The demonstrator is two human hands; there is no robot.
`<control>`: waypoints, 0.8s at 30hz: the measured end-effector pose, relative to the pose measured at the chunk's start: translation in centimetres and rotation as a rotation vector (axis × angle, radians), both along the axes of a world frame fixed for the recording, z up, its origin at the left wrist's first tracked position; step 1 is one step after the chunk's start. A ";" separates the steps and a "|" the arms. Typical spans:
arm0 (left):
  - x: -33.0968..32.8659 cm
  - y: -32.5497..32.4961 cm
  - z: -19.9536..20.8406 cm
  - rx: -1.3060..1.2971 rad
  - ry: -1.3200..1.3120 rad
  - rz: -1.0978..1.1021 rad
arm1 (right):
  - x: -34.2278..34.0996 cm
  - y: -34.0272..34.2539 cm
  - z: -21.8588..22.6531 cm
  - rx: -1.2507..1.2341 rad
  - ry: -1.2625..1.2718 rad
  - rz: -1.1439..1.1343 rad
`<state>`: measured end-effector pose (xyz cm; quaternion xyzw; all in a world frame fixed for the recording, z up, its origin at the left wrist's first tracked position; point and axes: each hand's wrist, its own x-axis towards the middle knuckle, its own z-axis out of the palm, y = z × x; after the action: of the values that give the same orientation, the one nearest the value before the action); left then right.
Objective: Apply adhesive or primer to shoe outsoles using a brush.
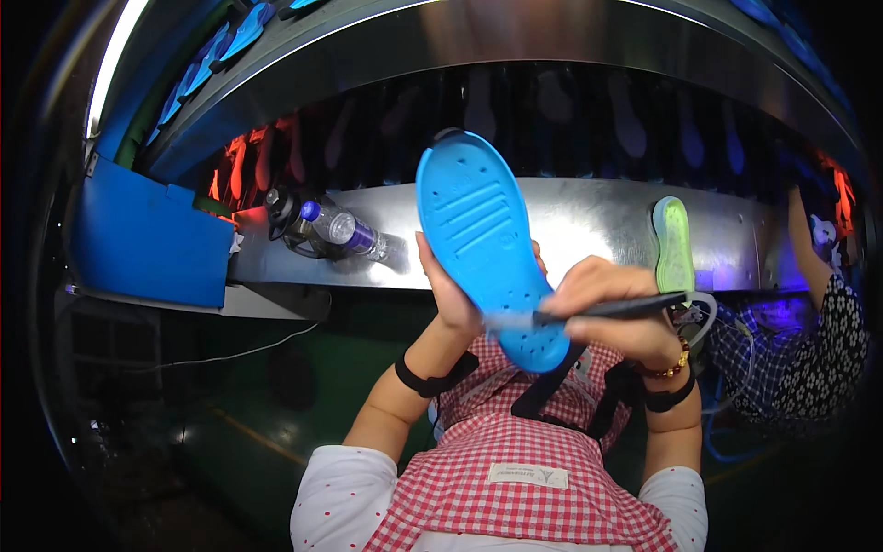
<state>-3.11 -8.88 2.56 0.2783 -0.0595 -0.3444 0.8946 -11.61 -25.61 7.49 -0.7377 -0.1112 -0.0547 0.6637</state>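
Note:
A bright blue shoe sole (pixel 474 212) is held up in front of me, tilted, its narrower end toward my body. Small holes and several raised bars mark the face turned up. My left hand (pixel 448 293) grips it from behind and along its left edge, with some fingers hidden under it. In my closed right hand (pixel 612 304) is a black-handled brush (pixel 644 305), with a pale tube curving from its rear end. Its blurred pale tip lies across the sole's lower part; whether it touches cannot be made out.
Ahead runs a metal ledge (pixel 589 221) with a yellow-green sole (pixel 675 244) at its right. Clear bottles (pixel 354 232) stand at left. Soles hang in a dark, red-lit recess behind. A blue panel (pixel 152 235) is far left; a co-worker's arm (pixel 807 230) reaches in at right.

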 end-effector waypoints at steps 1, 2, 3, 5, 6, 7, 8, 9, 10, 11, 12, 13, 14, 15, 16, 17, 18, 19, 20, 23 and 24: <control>0.3 -0.1 0.1 -0.031 -0.083 0.010 | -0.1 -0.4 0.1 0.068 0.053 -0.084; 0.6 -0.4 -0.1 -0.014 -0.074 0.089 | 0.8 -0.5 -0.6 -0.150 -0.082 -0.140; 0.7 -0.5 -0.1 -0.013 -0.075 0.087 | 0.6 -0.4 -0.6 -0.149 -0.082 -0.142; 1.0 -0.2 -0.1 -0.266 -0.046 0.138 | -0.1 0.2 -0.3 -0.144 -0.187 0.093; 1.3 0.1 0.2 -0.310 -0.053 0.146 | -0.3 -0.2 -0.1 -0.125 -0.197 0.162; 1.7 0.4 0.2 -0.307 -0.052 0.150 | -0.4 -0.5 -0.1 -0.121 -0.196 0.165; 2.1 0.4 0.3 -0.278 -0.090 0.179 | -0.5 -0.8 0.0 -0.082 -0.169 0.068; 2.2 0.4 0.5 -0.249 -0.128 0.209 | -0.6 -1.1 0.0 -0.043 -0.143 -0.030; 2.0 0.2 0.7 -0.265 -0.102 0.225 | -0.4 -1.1 -1.2 -0.145 -0.167 -0.131; 2.0 0.1 1.0 -0.265 -0.102 0.223 | -0.5 -1.0 -1.2 -0.144 -0.166 -0.133; 2.1 0.3 1.2 -0.244 -0.105 0.237 | -0.7 -0.6 -1.2 -0.122 -0.179 -0.035; 2.2 0.4 1.4 -0.224 -0.108 0.251 | -0.9 -0.5 -1.1 -0.100 -0.192 0.063; 2.3 0.6 1.5 -0.222 -0.106 0.253 | -1.1 -0.8 -0.7 -0.094 -0.221 0.108; 2.5 0.8 1.6 -0.175 -0.149 0.263 | -1.3 -1.1 -0.9 -0.092 -0.218 0.110; 2.6 0.9 1.7 -0.127 -0.191 0.272 | -1.4 -1.5 -1.1 0.000 -0.132 0.080; 2.5 0.7 1.9 -0.127 -0.188 0.269 | -1.6 -1.8 -1.2 0.091 -0.046 0.044; 2.5 0.5 2.1 -0.121 -0.186 0.289 | -1.1 -1.3 -1.8 -0.044 -0.093 -0.128; 2.4 0.3 2.2 -0.114 -0.184 0.309 | -1.2 -1.3 -1.9 0.017 -0.010 -0.101; 2.5 0.4 2.2 -0.114 -0.184 0.308 | -1.2 -1.0 -1.9 0.038 -0.020 -0.016; 2.6 0.7 2.3 -0.187 -0.173 0.231 | -1.3 -1.2 -2.1 0.124 -0.056 0.133; 2.4 0.6 2.9 -0.153 -0.158 0.225 | -1.4 -1.3 -2.3 0.256 0.029 0.084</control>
<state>-0.66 -8.28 5.41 0.2407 -0.1241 -0.2136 0.9386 -13.03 -26.88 5.21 -0.6425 -0.1244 -0.0297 0.7556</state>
